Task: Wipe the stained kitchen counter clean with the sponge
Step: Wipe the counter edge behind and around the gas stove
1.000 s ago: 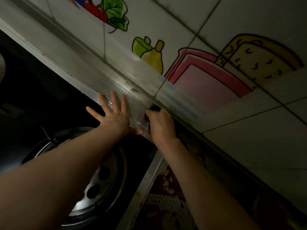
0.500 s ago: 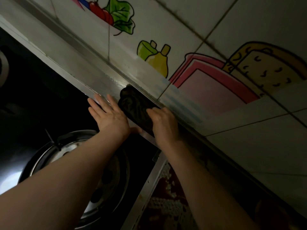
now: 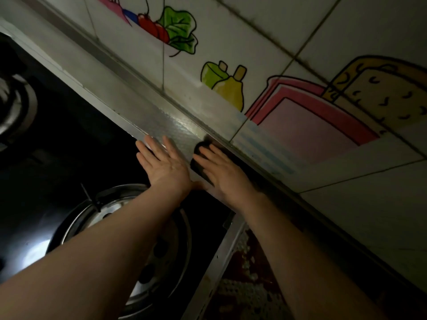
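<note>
A dark sponge (image 3: 198,163) lies on the narrow metal counter strip (image 3: 129,105) that runs between the black stove and the tiled wall. My right hand (image 3: 223,172) lies flat on top of the sponge with straight fingers, pressing it down; only the sponge's left and far edges show. My left hand (image 3: 163,163) rests flat on the strip just left of the sponge, fingers straight and together. The scene is dim.
A steel burner ring (image 3: 129,239) sits on the black glass stove (image 3: 57,135) under my left forearm. The tiled wall (image 3: 323,158) with cartoon food pictures rises right behind the strip. A patterned mat (image 3: 245,285) lies at the stove's right.
My right hand went from curled on the sponge to flat on it, and more of the sponge showed half a second ago. My left fingers closed together. The view shifted right.
</note>
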